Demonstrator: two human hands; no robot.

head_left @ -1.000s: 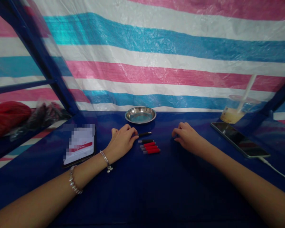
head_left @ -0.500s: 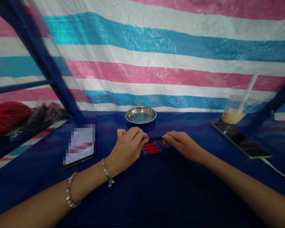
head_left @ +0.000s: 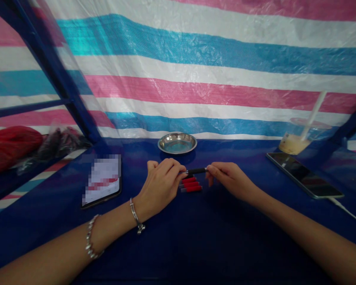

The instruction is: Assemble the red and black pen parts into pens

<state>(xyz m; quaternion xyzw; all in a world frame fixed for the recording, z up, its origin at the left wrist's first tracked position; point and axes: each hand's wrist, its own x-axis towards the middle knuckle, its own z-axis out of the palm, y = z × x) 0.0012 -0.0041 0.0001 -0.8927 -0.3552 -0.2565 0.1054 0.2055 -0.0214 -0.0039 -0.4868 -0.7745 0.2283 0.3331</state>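
From where I stood, the black pen [head_left: 197, 171] lay sideways near the middle of the frame, held between both hands. The left hand [head_left: 161, 182] pinched its silvery end; the right hand [head_left: 228, 178] had the other end in its fingertips. Such slender holds looked risky to me: an uneven tug could have made one end slip, dropping the pen onto the red pieces [head_left: 192, 189] just below it and sending them rolling over the smooth tabletop [head_left: 195, 237]. At the right of the frame, a careless sweep of the right arm might have knocked the cup [head_left: 293, 145], and its drink could have reached the phone beside it [head_left: 304, 174].

I counted one pen in the hands and three red pieces in a stack of rows. A dark sliver [head_left: 190, 176] showed between them, too covered to identify. There were two phones, the second [head_left: 103, 182] at the left, plus one metal dish [head_left: 178, 152] at upper centre, one cup with one straw [head_left: 313, 114], one white cable [head_left: 348, 213] and two bracelets on the left arm.
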